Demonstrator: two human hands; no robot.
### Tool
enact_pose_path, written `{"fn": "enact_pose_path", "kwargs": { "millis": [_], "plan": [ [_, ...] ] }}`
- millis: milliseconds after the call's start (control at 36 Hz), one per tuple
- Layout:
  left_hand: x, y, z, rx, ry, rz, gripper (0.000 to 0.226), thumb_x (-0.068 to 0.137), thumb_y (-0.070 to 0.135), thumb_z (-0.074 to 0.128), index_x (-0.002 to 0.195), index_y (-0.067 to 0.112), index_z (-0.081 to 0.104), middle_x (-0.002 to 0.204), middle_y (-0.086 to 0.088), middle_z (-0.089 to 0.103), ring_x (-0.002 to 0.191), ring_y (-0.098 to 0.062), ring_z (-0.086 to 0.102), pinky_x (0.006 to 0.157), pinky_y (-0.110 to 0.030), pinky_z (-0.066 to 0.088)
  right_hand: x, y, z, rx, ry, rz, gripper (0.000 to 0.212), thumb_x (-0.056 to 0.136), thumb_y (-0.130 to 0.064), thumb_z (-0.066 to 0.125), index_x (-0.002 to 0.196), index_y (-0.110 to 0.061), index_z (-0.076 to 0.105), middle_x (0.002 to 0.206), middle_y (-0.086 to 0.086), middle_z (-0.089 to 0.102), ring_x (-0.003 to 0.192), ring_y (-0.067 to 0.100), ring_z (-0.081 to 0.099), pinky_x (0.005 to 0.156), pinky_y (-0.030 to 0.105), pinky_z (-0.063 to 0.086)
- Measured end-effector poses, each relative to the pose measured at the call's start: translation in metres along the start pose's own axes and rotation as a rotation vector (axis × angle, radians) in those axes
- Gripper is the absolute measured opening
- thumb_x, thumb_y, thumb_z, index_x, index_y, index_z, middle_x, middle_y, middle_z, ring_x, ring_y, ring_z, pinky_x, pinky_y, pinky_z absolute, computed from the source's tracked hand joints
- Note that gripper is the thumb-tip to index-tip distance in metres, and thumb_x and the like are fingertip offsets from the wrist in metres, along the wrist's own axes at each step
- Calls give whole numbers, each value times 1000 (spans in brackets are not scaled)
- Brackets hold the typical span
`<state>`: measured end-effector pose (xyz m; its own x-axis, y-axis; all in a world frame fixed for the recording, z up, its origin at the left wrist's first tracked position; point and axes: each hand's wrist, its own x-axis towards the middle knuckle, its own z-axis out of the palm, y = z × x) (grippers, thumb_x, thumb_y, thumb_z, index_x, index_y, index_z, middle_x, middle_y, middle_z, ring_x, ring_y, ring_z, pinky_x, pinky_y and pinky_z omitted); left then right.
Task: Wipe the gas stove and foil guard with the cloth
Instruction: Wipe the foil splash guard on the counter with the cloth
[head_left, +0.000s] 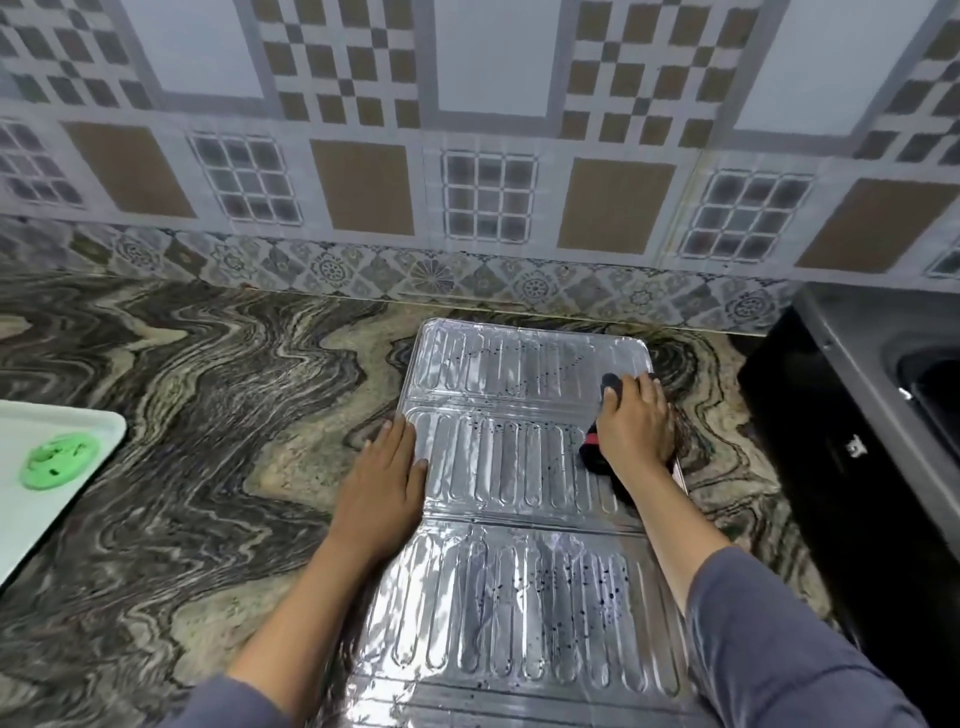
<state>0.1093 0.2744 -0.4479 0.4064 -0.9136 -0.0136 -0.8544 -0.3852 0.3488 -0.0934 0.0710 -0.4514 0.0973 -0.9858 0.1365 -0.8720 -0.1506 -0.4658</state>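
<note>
Left hand (387, 470) flat, fingers spread, pinning the foil guard (519, 493) by its left edge on the counter (182, 389). Right hand (636, 434) presses the dark cloth (595, 457) at the right edge. Advise light strokes along the ribs toward the specks; foil likely creases.

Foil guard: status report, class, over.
Left hand flat on foil guard edge. Right hand presses cloth on it. Dark specks remain. Nothing obstructing.
</note>
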Motion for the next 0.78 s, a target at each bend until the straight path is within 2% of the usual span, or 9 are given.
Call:
{"fn": "enact_pose_path", "kwargs": {
  "millis": [194,278,611,778],
  "plan": [
    [1,0,1,25,0,-7,67,89,49,3,149,19,6,158,4,1,146,-8,0,115,-23,-5,31,-18,9,-45,-87,2,56,99,-36,30,146,-6,22,157,11,14,145,26,10,119,38,9],
    [3,-3,4,44,0,-8,79,81,56,-7,149,17,9,158,4,4,146,-8,1,116,-23,-4,41,-27,14,-72,-141,-22,59,99,-38,28,147,-6,16,158,9,10,146,23,6,118,38,7],
    [4,-3,5,43,-10,-15,80,81,58,-11,148,18,4,158,3,1,142,-4,-8,116,-22,-7,51,-70,38,-130,-212,-107,65,98,-40,28,148,-5,8,159,9,4,146,23,2,119,38,5],
    [4,-5,7,58,-14,-10,90,74,62,-24,148,19,2,157,6,-4,140,-2,-12,114,-21,-9,48,-92,48,-143,-248,-161,64,99,-41,26,148,-6,8,159,8,3,146,22,1,119,36,5]
  ]
}}
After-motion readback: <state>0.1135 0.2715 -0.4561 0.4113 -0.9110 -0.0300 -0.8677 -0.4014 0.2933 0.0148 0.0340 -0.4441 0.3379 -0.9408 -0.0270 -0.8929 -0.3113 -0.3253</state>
